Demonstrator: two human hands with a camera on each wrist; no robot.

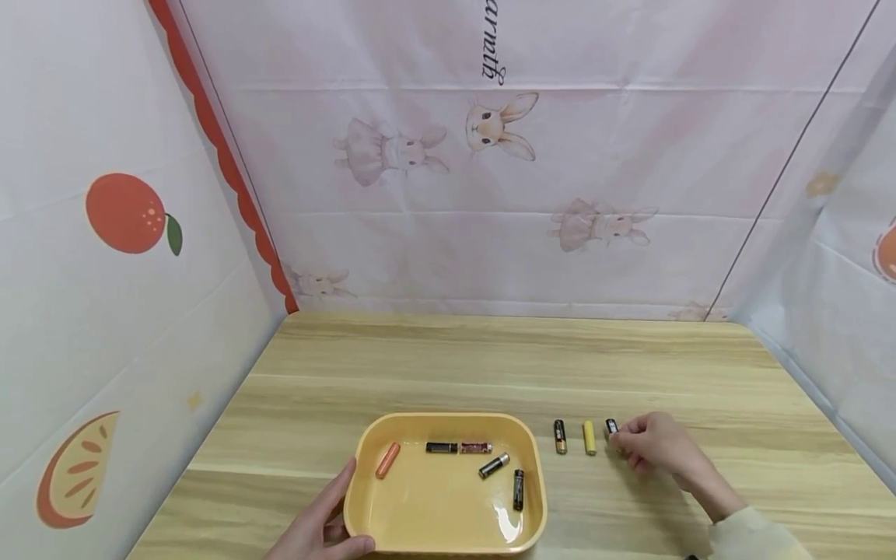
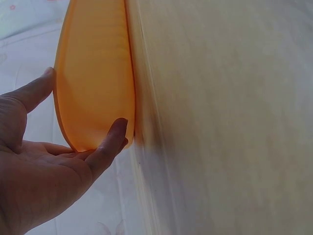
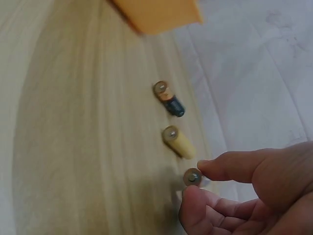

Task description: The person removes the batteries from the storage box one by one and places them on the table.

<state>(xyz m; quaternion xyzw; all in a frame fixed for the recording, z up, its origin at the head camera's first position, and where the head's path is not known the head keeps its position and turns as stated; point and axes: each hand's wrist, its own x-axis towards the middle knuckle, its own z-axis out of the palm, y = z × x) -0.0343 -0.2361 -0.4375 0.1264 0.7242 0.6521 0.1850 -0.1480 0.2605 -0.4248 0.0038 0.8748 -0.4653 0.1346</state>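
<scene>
A yellow plastic basin (image 1: 448,540) stands on the table. Inside it lie several AA-size batteries: an orange one (image 1: 388,460) at the left, and dark ones such as the battery (image 1: 518,490) at the right. My left hand (image 1: 325,521) holds the basin at its near left corner, thumb and fingers spread around the wall (image 2: 98,73). To the right of the basin, my right hand (image 1: 661,443) pinches a black battery (image 1: 612,426) between thumb and forefinger; its end face (image 3: 192,177) shows in the right wrist view. Beside it are a yellow battery (image 1: 589,438) and a black-and-copper battery (image 1: 560,437).
The wood-grain table (image 1: 420,358) extends behind and on both sides of the basin. Printed cloth walls (image 1: 448,264) enclose it at the back, left and right. A small dark object (image 1: 691,557), mostly cut off, shows at the bottom edge near the right sleeve.
</scene>
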